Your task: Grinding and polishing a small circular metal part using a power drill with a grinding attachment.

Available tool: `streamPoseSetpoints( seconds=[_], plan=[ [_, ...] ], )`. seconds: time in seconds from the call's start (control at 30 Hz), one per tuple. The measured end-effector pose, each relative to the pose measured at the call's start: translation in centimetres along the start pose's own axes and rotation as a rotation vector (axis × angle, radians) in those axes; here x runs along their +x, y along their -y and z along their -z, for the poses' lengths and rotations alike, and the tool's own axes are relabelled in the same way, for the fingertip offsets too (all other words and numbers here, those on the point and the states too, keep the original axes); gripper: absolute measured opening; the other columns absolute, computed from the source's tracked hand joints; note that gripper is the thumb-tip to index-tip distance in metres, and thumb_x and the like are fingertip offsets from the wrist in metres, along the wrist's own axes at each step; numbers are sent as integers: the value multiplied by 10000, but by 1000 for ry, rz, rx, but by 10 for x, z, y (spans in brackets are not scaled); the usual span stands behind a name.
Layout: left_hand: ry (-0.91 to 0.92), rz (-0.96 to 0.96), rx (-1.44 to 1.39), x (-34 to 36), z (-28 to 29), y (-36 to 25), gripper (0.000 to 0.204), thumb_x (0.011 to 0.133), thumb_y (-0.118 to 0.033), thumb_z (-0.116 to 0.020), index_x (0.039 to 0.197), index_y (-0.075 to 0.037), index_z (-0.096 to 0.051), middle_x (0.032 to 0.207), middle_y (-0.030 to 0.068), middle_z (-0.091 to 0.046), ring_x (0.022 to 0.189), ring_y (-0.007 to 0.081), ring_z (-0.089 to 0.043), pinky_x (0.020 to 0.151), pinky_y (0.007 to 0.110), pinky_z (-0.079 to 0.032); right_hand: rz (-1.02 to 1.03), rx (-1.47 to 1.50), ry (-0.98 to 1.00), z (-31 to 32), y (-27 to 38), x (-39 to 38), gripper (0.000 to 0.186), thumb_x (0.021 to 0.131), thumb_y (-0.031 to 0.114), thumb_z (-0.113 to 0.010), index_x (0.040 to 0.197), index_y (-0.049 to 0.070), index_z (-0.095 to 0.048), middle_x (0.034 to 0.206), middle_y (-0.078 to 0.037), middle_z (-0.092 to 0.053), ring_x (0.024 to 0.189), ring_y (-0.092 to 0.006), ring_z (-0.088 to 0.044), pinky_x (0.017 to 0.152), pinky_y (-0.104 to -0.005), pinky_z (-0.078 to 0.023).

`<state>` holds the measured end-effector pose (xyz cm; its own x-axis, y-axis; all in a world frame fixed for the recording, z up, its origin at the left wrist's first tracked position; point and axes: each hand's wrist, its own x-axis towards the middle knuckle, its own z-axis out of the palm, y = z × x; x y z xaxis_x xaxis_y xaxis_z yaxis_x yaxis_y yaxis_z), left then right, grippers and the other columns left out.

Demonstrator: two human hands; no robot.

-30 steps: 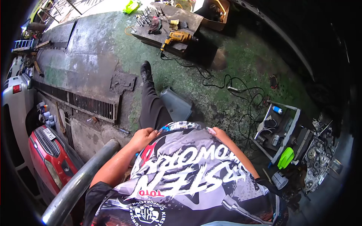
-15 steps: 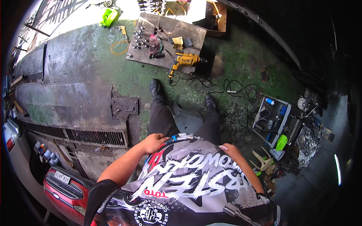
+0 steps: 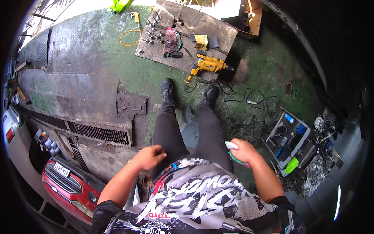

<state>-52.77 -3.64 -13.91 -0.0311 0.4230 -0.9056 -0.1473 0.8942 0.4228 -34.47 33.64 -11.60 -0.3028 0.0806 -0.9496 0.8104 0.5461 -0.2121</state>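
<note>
My left hand point(image 3: 153, 155) hovers over my left thigh, above the shirt point(image 3: 194, 199) hem, fingers loosely curled and apart with nothing visible in them. My right hand point(image 3: 243, 152) is closed on a small white and green item point(image 3: 231, 145), beside my right thigh. My legs stand with both shoes at the near edge of a low wooden board table point(image 3: 159, 54). On it lie a yellow power drill point(image 3: 206, 63), several metal valve-like parts point(image 3: 152, 33), a rag point(image 3: 171, 42) and yellow paper point(image 3: 201, 42). A gray plastic stool point(image 3: 187, 117) shows between my legs.
A tray of tools point(image 3: 288, 128) and metal engine parts point(image 3: 315, 171) lie at right, beside black cable point(image 3: 253, 102). A red car point(image 3: 64, 183), silver car point(image 3: 15, 136) and drain grate point(image 3: 97, 134) are at left. A yellow air gun point(image 3: 135, 19) and cardboard box point(image 3: 253, 27) are farther ahead.
My legs have come together facing the table, the right shoe appearing. My left hand has released the shirt hem. My right hand has moved outward, showing the white and green item.
</note>
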Motion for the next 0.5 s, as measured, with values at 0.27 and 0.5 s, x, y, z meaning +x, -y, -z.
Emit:
streamPoseSetpoints(
  seconds=[0.27, 0.5],
  plan=[
    [-1049, -381, 333, 243, 195, -132, 237, 919, -198, -708, 1058, -8, -685, 873, 141, -661, 784, 193, -636, 700, 337, -503, 413, 498, -115, -2, 11, 216, 199, 881, 89, -637, 1077, 63, -654, 924, -98, -696, 848, -195, -693, 761, -343, -544],
    [-1432, -499, 652, 438, 332, -132, 398, 908, -340, -681, 1146, -21, -694, 917, 175, -725, 831, 317, -698, 751, 387, -522, 712, 562, -46, -51, 3, 322, 269, 825, 62, -651, 1092, 30, -643, 969, -139, -675, 881, -282, -683, 783, -361, -537]
  ],
)
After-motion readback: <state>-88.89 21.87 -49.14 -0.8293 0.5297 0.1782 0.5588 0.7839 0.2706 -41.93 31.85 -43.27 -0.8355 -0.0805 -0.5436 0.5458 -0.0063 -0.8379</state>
